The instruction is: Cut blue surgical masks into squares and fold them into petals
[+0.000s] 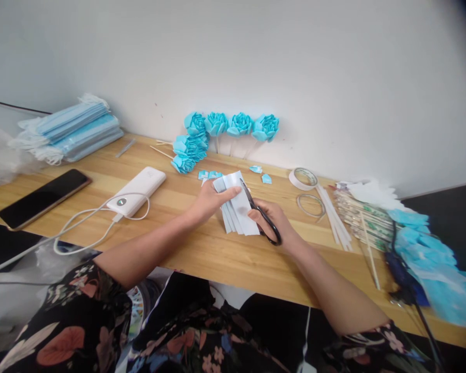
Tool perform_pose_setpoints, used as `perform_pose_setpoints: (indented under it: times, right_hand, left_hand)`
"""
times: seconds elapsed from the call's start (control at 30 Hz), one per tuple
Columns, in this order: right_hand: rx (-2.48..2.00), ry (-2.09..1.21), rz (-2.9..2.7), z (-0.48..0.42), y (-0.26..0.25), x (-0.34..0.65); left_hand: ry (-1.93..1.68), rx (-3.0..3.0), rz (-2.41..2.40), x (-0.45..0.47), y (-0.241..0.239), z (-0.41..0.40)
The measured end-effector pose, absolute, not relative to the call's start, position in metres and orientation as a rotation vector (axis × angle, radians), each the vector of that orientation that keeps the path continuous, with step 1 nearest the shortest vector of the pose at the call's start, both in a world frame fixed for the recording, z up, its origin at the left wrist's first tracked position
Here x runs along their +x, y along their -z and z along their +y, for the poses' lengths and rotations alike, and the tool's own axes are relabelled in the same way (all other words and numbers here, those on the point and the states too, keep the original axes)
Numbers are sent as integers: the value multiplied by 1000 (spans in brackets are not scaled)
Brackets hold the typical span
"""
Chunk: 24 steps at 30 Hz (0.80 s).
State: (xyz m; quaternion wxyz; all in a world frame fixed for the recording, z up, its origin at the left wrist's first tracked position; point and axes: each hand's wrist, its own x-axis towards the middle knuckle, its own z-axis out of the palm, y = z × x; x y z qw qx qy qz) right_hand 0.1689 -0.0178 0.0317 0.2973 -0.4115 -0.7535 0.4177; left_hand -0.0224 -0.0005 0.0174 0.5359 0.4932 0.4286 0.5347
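My left hand grips a pale blue, layered piece of mask fabric, its thumb pressed on the upper part. The lower edge fans out in several overlapping folds. In my right hand is a pair of black-handled scissors, with the blades pointing up and left over the fabric's right side. How far apart the blades are is hard to make out. Just behind the fabric lie small blue cut pieces and folded blue pieces.
Blue fabric roses on sticks lean on the wall. Face masks are stacked left, near a phone and a white power bank with its cable. Tape rolls, white strips, a glue gun and blue fabric lie right.
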Motion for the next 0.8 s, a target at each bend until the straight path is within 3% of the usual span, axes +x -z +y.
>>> perform_pose_setpoints:
  times: [0.8]
  right_hand:
    - [-1081, -1228, -2017, -16, -23, 173]
  left_hand:
    - [-1262, 1245, 1025, -24, -25, 0]
